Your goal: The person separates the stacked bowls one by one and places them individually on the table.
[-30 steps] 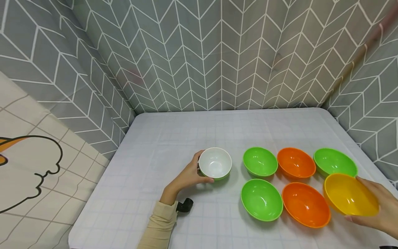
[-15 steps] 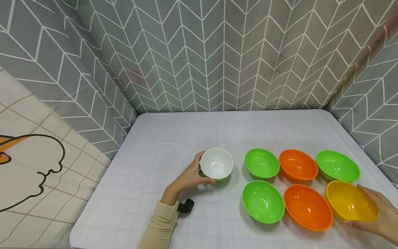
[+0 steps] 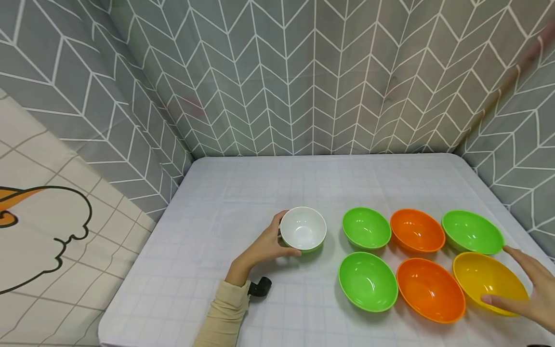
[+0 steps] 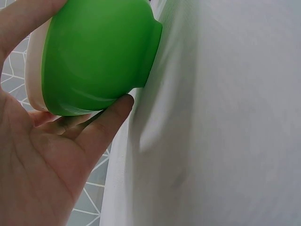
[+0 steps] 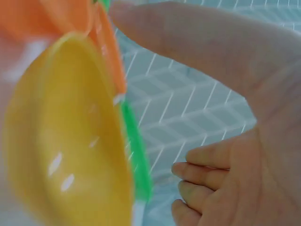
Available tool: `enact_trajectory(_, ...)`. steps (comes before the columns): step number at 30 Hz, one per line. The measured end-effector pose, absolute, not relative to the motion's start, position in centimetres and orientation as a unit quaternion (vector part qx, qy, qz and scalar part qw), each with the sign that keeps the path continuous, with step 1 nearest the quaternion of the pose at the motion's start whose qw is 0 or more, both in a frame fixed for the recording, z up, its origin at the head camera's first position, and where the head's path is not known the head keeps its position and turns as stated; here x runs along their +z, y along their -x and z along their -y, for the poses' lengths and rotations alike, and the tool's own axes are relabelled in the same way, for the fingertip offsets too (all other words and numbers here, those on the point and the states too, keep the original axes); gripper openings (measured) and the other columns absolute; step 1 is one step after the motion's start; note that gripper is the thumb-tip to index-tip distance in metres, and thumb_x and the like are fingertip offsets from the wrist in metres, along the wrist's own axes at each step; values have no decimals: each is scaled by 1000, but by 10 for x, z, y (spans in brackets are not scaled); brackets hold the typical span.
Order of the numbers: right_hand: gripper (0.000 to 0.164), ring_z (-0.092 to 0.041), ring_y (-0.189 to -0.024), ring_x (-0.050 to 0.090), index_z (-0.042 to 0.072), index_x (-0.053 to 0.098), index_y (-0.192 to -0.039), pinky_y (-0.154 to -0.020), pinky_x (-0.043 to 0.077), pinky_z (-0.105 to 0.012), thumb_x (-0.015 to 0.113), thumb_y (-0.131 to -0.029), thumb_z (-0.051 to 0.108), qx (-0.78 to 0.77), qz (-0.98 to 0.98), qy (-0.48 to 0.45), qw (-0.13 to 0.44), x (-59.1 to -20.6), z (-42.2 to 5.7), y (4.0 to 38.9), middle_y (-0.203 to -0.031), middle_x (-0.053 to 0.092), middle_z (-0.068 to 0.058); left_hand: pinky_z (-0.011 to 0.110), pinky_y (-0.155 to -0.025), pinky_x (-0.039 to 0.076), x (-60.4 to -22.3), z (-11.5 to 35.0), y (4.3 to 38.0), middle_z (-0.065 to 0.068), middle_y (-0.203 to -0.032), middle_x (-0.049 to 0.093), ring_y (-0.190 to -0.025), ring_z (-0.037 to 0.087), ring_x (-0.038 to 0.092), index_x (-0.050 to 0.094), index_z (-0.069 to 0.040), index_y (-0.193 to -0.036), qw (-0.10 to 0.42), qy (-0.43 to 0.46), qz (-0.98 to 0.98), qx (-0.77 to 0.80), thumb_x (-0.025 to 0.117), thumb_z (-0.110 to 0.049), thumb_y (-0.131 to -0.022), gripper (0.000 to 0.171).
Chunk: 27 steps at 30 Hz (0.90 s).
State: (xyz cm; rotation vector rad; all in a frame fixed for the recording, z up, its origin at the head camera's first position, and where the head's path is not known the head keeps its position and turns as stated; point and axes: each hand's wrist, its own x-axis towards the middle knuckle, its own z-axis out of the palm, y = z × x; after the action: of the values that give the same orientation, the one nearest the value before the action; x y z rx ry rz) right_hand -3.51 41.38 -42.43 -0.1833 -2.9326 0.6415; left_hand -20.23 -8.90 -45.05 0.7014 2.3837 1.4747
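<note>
My left hand (image 3: 275, 242) grips a bowl (image 3: 303, 228) that is white inside and green outside. In the left wrist view the green wall (image 4: 99, 56) shows below a pale rim; I cannot tell if two bowls are nested. Its foot is at the white cloth. A yellow bowl (image 3: 485, 277) sits at the right front of the table. Over its right side my right hand (image 3: 531, 289) is spread, with thumb and fingers apart. In the right wrist view, clear space separates the palm and fingers from the yellow bowl (image 5: 80, 141).
Beside the yellow bowl stand an orange bowl (image 3: 430, 290) and a green bowl (image 3: 368, 281). Behind them are a green bowl (image 3: 366, 228), an orange bowl (image 3: 417, 230) and another green bowl (image 3: 472, 232). The white-covered table (image 3: 195, 284) is bordered by patterned curtains (image 3: 303, 82).
The yellow bowl has come down to the table in front of the far-right green bowl. My right hand has let go of it and lifted off. My left hand keeps its hold.
</note>
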Motion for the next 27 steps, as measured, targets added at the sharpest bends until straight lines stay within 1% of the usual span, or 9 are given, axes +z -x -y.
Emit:
enact_trajectory(3, 124, -63, -129, 8, -3, 1, -151, -90, 13, -79, 84, -71, 41, 203, 976, 55, 49, -402, -400, 50, -146, 3, -41, 39, -99, 42, -451, 89, 202, 6, -147, 36, -128, 29, 45, 18, -19, -151, 124, -240, -819, 506, 90, -28, -68, 110)
enact_trajectory(6, 123, -65, -126, 14, 2, 3, -154, -85, 16, -82, 86, -70, 35, 236, 971, -9, 33, -382, -380, 66, -149, 3, -39, 38, -99, 42, -450, 89, 202, 6, -147, 36, -129, 29, 44, 17, -19, -151, 124, -235, -824, 501, 90, -28, -68, 111)
enact_trajectory(8, 122, -63, -123, 21, 7, 5, -155, -80, 21, -82, 88, -69, 35, 249, 967, -53, 23, -369, -362, 77, -151, 7, -36, 38, -99, 42, -451, 89, 203, 6, -148, 35, -129, 29, 44, 17, -19, -151, 124, -233, -825, 500, 90, -28, -68, 111)
enact_trajectory(10, 121, -60, -124, 25, 12, 11, -156, -79, 25, -81, 89, -67, 35, 268, 958, -101, 23, -359, -342, 88, -153, 13, -32, 37, -99, 43, -451, 89, 203, 6, -148, 35, -129, 30, 44, 17, -18, -152, 121, -237, -824, 501, 90, -27, -69, 111)
enact_trajectory(13, 118, -56, -127, 29, 15, 17, -156, -83, 30, -78, 89, -66, 39, 280, 947, -159, 17, -348, -311, 104, -152, 20, -29, 41, -99, 43, -438, 87, 196, 14, -148, 34, -129, 36, 43, 16, -10, -152, 123, -244, -817, 507, 88, -19, -72, 108)
enact_trajectory(15, 115, -53, -130, 29, 15, 20, -155, -89, 31, -74, 89, -66, 42, 284, 939, -194, 8, -343, -291, 114, -152, 23, -26, 44, -98, 44, -426, 86, 190, 19, -147, 34, -128, 39, 44, 15, -4, -151, 124, -249, -815, 509, 86, -13, -73, 106)
enact_trajectory(18, 112, -49, -133, 29, 8, 24, -153, -97, 32, -68, 88, -67, 42, 275, 931, -238, -9, -342, -263, 130, -152, 24, -25, 47, -97, 44, -411, 84, 183, 24, -146, 34, -126, 43, 44, 15, 3, -149, 126, -254, -812, 510, 84, -7, -73, 103)
enact_trajectory(22, 110, -43, -138, 26, 1, 24, -151, -103, 32, -58, 86, -70, 42, 257, 925, -275, -40, -345, -231, 151, -154, 22, -24, 47, -98, 44, -410, 84, 182, 24, -145, 34, -126, 44, 44, 16, 2, -149, 126, -256, -811, 511, 85, -6, -73, 102)
enact_trajectory(27, 110, -41, -138, 28, -3, 25, -149, -102, 37, -53, 86, -69, 41, 225, 920, -314, -65, -349, -194, 174, -153, 24, -25, 46, -98, 44, -418, 85, 187, 23, -146, 33, -127, 42, 43, 16, 1, -149, 130, -259, -805, 517, 85, -6, -73, 103)
